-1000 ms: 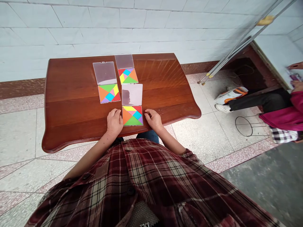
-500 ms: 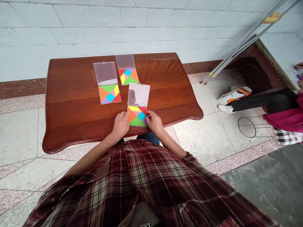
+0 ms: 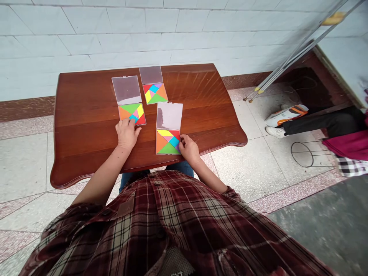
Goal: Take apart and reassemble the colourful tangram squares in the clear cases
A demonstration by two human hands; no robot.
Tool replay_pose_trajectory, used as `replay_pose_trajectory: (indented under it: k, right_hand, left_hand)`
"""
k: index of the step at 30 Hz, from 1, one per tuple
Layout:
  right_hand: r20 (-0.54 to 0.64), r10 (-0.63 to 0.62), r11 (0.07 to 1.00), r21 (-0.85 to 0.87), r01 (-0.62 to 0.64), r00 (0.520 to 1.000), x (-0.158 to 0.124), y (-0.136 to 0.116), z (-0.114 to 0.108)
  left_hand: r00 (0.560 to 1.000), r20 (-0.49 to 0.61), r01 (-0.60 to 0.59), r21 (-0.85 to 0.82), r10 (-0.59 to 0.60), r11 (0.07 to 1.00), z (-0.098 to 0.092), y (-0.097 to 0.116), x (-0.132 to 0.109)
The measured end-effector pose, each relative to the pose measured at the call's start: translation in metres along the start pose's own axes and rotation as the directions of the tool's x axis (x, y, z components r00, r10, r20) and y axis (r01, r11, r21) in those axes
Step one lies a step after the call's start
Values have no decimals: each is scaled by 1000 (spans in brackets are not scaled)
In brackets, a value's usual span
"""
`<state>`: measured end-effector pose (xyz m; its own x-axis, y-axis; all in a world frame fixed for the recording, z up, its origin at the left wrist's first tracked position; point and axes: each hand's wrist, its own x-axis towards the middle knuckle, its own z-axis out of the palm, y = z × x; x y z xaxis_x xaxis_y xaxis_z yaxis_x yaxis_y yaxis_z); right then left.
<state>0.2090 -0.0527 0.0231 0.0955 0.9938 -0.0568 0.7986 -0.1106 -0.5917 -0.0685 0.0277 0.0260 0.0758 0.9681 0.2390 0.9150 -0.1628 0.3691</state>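
Note:
Three tangram sets in hinged cases with clear lids folded back lie on the brown wooden table [image 3: 89, 115]. My left hand [image 3: 126, 134] is over the near edge of the left tangram [image 3: 130, 109], fingers apart and covering its lower-left corner. At the right edge of the near tangram [image 3: 167, 142], my right hand [image 3: 189, 148] has its thumb and fingers curled against the case. The far tangram [image 3: 155, 93] lies behind both, with no hand on it. Coloured pieces fill all three trays.
A tiled wall [image 3: 120, 42] stands behind the table. To the right, crutches [image 3: 276, 73] lean near a white-and-orange bag [image 3: 287, 115]. A seated person's leg [image 3: 319, 122] and a wire ring frame [image 3: 301, 154] are at the far right.
My left hand has let go of the near tangram's left side and moved left and up to the left tangram. My right hand has stayed at the near tangram's right edge.

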Motion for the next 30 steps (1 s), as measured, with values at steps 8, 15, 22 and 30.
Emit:
replay_pose_trajectory:
  k: [8, 15, 22, 30]
  right_hand:
    - [-13, -5, 1000, -22, 5, 1000, -3, 2, 3]
    - [-6, -10, 999, -39, 10, 1000, -5, 2, 4]
    - [-33, 0, 999, -35, -1, 999, -3, 0, 6]
    - [44, -14, 1000, 7, 14, 999, 0, -7, -4]
  left_hand:
    - [999, 2, 46, -47, -46, 998, 21, -31, 30]
    - [997, -63, 46, -96, -52, 994, 28, -53, 64]
    - [995, -84, 57, -74, -63, 996, 20, -48, 72]
    - [979, 9, -194, -236, 202, 952, 16, 18, -19]
